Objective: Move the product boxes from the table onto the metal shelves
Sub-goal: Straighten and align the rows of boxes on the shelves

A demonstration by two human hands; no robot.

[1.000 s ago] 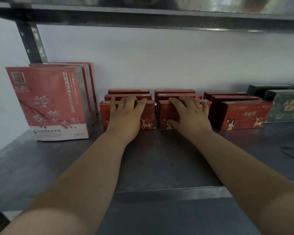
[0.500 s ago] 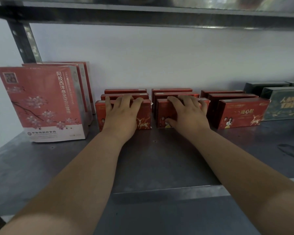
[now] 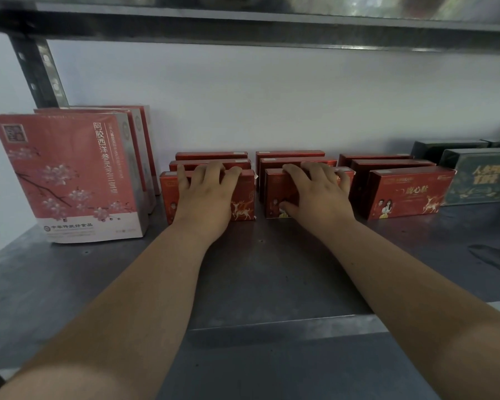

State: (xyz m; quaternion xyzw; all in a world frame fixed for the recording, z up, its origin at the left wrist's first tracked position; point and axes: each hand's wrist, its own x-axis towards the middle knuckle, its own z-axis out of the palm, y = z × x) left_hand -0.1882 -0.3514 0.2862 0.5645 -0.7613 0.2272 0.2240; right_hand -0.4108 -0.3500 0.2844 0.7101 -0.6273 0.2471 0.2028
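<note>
Small red product boxes stand in three rows, each three deep, on the grey metal shelf (image 3: 257, 278). My left hand (image 3: 205, 197) lies flat against the face of the left row's front box (image 3: 243, 203), its fingers reaching over the top edge. My right hand (image 3: 315, 197) presses the middle row's front box (image 3: 274, 194) the same way, with the thumb low on its face. The right row's front box (image 3: 410, 192) stands untouched beside my right hand.
Tall pink boxes (image 3: 70, 180) stand at the left by the shelf's upright post (image 3: 38, 70). Dark green boxes (image 3: 479, 180) sit at the far right. An upper shelf (image 3: 243, 27) hangs overhead, and a white wall lies behind the rows.
Both hands stay pressed on the same two front boxes. Only the view has shifted slightly; the boxes show no clear movement.
</note>
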